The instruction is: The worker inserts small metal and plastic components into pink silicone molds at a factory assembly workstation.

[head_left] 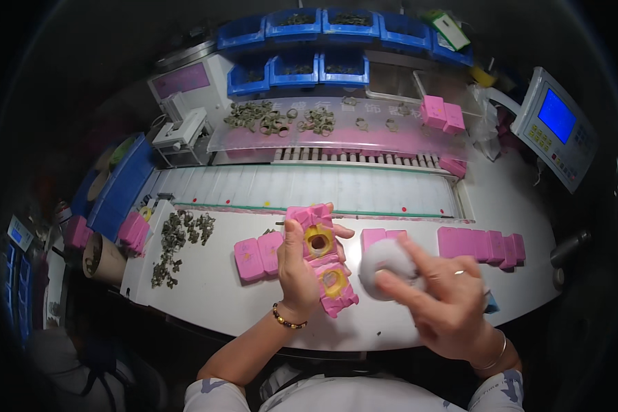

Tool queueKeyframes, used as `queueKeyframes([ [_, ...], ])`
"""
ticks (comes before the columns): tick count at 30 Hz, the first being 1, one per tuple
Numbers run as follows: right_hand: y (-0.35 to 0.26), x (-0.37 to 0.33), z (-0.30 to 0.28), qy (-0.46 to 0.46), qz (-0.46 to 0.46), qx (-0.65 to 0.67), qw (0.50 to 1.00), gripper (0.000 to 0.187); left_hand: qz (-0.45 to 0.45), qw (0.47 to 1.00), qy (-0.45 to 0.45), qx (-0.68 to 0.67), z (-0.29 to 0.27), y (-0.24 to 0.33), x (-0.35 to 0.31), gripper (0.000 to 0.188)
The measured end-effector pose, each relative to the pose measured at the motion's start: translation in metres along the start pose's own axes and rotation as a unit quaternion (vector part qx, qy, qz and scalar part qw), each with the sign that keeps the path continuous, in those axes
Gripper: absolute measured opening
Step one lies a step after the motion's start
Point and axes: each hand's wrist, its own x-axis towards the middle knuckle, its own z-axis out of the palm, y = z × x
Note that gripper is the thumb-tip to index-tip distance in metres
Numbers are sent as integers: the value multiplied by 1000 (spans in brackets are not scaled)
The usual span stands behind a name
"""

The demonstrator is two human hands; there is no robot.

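My left hand [299, 278] is closed round a pink rubber mould [324, 261] that is spread open over the table. Its two pink halves have yellow-rimmed hollows; the upper hollow has a dark centre. To its right, my right hand [456, 295] grips a round, pale grey-white thing [383, 266] between thumb and fingers. That thing is blurred by motion, so its kind is unclear, and it is apart from the mould. Pink blocks [253, 259] lie just left of my left hand, and another pair of pink blocks [373, 237] is partly hidden behind the round thing.
Small metal castings [178, 237] lie at the table's left, with more castings [257, 115] on a raised clear sheet. A row of pink blocks [470, 244] stands at right. Blue bins [295, 72] line the back, beyond a roller strip [350, 157]. A control panel [555, 127] stands far right.
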Motion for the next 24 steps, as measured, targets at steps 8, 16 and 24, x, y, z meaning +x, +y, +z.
queueKeyframes([
  [8, -10, -14, 32, -20, -37, -44, 998, 56, -16, 998, -44, -37, 6, -2, -5, 66],
  [16, 40, -52, 30, -174, 76, -43, 981, 50, -178, 982, -52, -42, -3, -4, 10, 74],
  [24, 10, -17, 65, -75, 75, 165, 980, 53, -179, 971, -34, -155, -15, -1, 9, 71],
])
